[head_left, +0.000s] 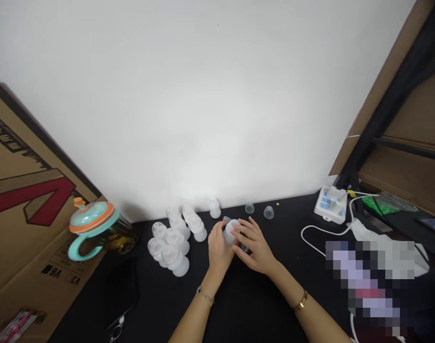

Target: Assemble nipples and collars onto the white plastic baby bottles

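Observation:
A white bottle-like piece (231, 230) is between my hands at the middle of the black table. My left hand (219, 247) is wrapped round its left side. The fingers of my right hand (255, 245) are spread, with their tips touching its right side. Several white bottles with clear domed caps (180, 264) stand in a group to the left. One more white bottle (214, 208) stands by the wall. Two clear domed caps, one (249, 207) by the wall and another (269, 212) right of it, lie beyond my right hand. Another clear piece is partly hidden under my hands.
At the left are a teal-lidded jug (96, 226), a dark phone (121, 290) and a cardboard box (28, 205). A power strip (331, 205) with a white cable (310, 228) sits at the right, near a white cloth-like item (367, 236) and a dark shelf frame.

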`<state>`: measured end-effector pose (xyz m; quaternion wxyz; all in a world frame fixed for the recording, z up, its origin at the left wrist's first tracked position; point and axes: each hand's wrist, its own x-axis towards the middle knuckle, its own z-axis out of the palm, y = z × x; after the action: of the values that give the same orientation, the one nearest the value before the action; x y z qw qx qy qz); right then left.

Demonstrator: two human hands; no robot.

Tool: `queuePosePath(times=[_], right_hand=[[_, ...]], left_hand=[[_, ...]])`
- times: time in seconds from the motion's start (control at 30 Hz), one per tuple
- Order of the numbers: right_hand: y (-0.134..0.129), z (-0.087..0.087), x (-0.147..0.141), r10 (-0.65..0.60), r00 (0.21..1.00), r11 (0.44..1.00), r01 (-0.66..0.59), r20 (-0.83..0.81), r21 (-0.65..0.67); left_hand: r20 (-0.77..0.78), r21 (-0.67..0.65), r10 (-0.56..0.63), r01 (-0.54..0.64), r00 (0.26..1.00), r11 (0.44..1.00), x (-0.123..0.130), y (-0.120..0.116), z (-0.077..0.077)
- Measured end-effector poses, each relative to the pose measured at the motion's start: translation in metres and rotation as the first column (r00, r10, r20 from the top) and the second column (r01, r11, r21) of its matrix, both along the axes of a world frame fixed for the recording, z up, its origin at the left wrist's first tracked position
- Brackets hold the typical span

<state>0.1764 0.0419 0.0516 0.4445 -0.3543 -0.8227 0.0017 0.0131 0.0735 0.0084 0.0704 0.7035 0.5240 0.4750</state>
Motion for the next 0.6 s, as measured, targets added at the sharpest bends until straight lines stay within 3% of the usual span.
queuePosePath(times=[0.17, 0.37, 0.5, 0.6], right_hand=[[0.001, -0.001, -0.001, -0.011, 1.0, 1.0, 0.011, -0.009, 0.014], [0.004, 0.0, 0.005, -0.032, 0.999, 0.999, 0.032, -0.004, -0.036], [0.013, 0.005, 0.021, -0.177, 0.962, 0.984, 0.164, -0.208, -0.075], [0.025, 0.004, 0.038, -0.321, 0.901, 0.94, 0.264, -0.293, -0.217]], left_hand=[[-0.005, -0.015, -0.005, 0.005, 1.0, 1.0, -0.002, 0.0, -0.002], [0.066, -0.088, -0.024, 0.03, 0.998, 0.996, -0.002, -0.002, 0.01], [0.139, -0.161, -0.012, 0.034, 0.99, 0.986, -0.001, -0.003, 0.017], [0.199, -0.211, 0.005, 0.038, 0.98, 0.977, -0.002, -0.003, 0.019]])
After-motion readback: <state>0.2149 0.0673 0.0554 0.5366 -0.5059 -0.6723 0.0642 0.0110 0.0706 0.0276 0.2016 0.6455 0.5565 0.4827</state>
